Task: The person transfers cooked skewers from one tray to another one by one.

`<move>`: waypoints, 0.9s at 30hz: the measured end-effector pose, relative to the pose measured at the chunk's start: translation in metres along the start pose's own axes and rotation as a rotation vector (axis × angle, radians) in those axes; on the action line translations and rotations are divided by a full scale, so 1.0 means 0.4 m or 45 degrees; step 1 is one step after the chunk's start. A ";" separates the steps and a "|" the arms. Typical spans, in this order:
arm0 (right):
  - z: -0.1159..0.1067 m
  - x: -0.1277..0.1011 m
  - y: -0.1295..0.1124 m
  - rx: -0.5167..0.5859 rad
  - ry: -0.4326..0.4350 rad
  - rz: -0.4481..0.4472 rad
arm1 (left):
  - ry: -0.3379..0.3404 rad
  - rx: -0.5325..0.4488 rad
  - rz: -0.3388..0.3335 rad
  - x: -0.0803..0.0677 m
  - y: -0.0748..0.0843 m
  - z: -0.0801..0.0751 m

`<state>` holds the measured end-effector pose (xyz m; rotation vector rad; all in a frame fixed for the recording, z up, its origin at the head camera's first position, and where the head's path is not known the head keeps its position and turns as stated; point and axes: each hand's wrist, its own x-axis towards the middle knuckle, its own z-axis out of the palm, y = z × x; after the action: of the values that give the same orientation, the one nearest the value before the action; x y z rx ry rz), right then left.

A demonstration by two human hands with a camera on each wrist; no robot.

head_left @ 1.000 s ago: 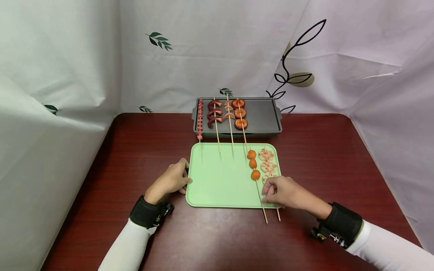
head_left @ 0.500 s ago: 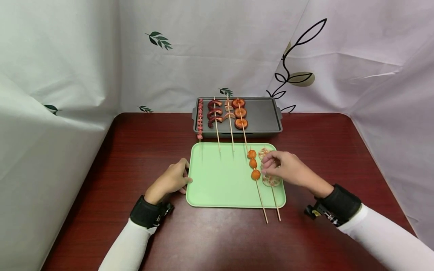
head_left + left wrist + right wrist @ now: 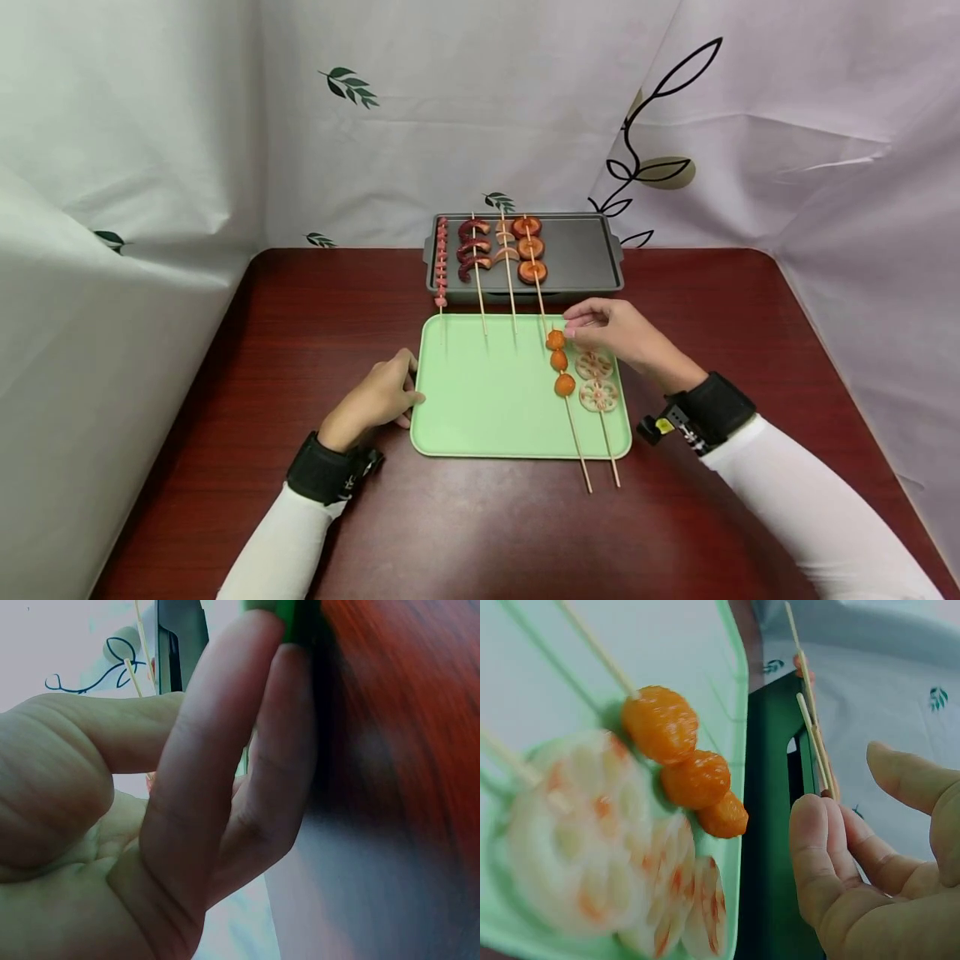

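A light green tray [image 3: 487, 400] lies on the table. My left hand [image 3: 372, 393] holds its left rim, thumb at the top edge; in the left wrist view the fingertips [image 3: 262, 630] meet the green edge. Two skewers lie on the tray's right side: one with orange balls [image 3: 565, 384], one with lotus root slices [image 3: 598, 396]. Their stick ends jut past the front rim. My right hand [image 3: 626, 333] hovers over the tray's back right corner and hides the farthest lotus slice in the head view. In the right wrist view its thumb [image 3: 907, 776] stands apart from the fingers, with nothing between.
A dark grey grill pan [image 3: 581, 254] stands behind the tray. On it lie skewers of pink pieces [image 3: 442, 258], dark red curled pieces [image 3: 474, 247], pale slices [image 3: 507, 254] and brown-rimmed rounds [image 3: 532, 248]. Their sticks reach over the tray. A white curtain [image 3: 465, 108] hangs behind.
My right hand has moved from the lotus root skewer's stick end, up along the slices, to the tray's back right corner. Both skewers have stayed put. The left hand has not moved.
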<state>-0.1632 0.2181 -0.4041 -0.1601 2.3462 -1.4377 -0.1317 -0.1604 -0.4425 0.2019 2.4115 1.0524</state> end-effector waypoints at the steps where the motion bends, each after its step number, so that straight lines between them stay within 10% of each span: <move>1: 0.000 0.007 0.000 0.034 -0.010 0.006 | -0.001 -0.003 0.002 0.000 0.000 0.000; 18: 0.035 0.109 -0.013 0.527 -0.033 0.185 | 0.003 -0.025 0.022 0.000 -0.005 -0.001; 27: 0.053 0.126 -0.015 0.565 0.006 0.192 | -0.007 -0.021 0.012 0.001 -0.006 0.000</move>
<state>-0.2022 0.1830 -0.4206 0.1383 1.9339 -1.8313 -0.1319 -0.1618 -0.4442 0.2102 2.3985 1.0738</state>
